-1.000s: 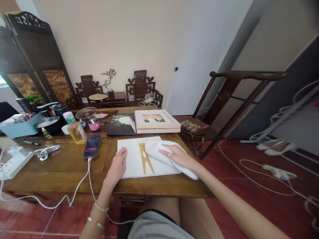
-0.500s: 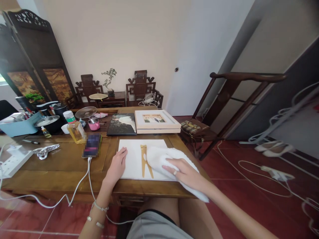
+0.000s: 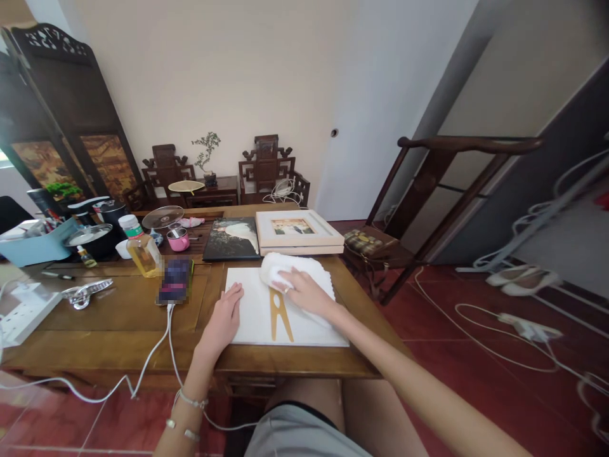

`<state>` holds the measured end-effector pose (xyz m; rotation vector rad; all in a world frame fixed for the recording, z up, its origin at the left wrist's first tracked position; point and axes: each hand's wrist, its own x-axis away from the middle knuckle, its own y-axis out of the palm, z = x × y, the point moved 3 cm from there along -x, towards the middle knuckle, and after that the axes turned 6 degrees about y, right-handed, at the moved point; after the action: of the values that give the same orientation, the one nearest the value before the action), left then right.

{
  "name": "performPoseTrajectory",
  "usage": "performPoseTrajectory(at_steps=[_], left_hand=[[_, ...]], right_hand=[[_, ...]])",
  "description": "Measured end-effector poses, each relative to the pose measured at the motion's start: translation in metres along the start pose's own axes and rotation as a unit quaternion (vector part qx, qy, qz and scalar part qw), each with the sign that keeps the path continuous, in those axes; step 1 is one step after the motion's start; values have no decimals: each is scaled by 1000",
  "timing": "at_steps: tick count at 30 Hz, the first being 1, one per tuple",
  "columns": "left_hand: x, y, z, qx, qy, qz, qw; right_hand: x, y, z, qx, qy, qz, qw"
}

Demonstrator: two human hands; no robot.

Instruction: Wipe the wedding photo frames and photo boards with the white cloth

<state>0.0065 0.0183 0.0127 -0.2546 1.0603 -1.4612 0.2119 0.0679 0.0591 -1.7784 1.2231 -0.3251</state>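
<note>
A flat white board with a golden-yellow figure on it lies near the front edge of the wooden table. My left hand rests flat on the board's left side, fingers stretched out. Under my right hand is a white cloth, bunched at the fingertips and pressed to the upper part of the board. The cloth and hand cover the figure's top; its two legs show below.
Behind the board are a framed photo and a dark picture panel. To the left lie a phone on a white cable, an oil bottle, a pink cup and a power strip. A wooden chair stands right.
My right hand has slid the cloth up and left, from the board's right side to over the figure's top. The cloth no longer hangs past the table's front edge. My left hand stays put.
</note>
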Motion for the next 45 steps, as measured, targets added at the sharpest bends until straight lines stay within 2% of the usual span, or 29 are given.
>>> performPoseTrajectory(at_steps=[3, 7, 10, 13, 17, 20, 22, 25, 32, 35, 38, 45], left_hand=[[1, -1, 3, -4, -7, -2, 1000], [2, -2, 6, -11, -7, -6, 1000], [3, -1, 6, -17, 4, 0, 1000], [2, -1, 6, -20, 4, -1, 1000], [2, -1, 6, -22, 8, -5, 1000], [1, -1, 5, -20, 13, -1, 1000], [1, 0, 4, -15, 12, 4, 1000], [2, 0, 4, -5, 3, 5, 1000], [2, -1, 5, -7, -2, -14, 1000], [2, -1, 5, -8, -2, -8, 1000], [3, 0, 4, -11, 1, -13, 1000], [5, -2, 7, 19, -9, -20, 1000]], right_hand=[[37, 6, -27, 23, -34, -37, 998], [87, 0, -60, 20, -84, -100, 991], [99, -4, -66, 8, -96, -132, 987], [83, -2, -50, 20, -62, -122, 990], [32, 3, -25, 39, -53, -67, 996], [-3, 8, -20, 51, -57, -44, 996], [-15, 12, -23, 57, -58, -36, 996], [-7, 19, -36, 71, -68, -38, 994], [80, 19, -79, 57, -140, -103, 983], [96, 15, -81, 57, -121, -98, 986], [84, 12, -68, 84, -78, -66, 991], [8, 16, -41, 124, -8, -21, 992]])
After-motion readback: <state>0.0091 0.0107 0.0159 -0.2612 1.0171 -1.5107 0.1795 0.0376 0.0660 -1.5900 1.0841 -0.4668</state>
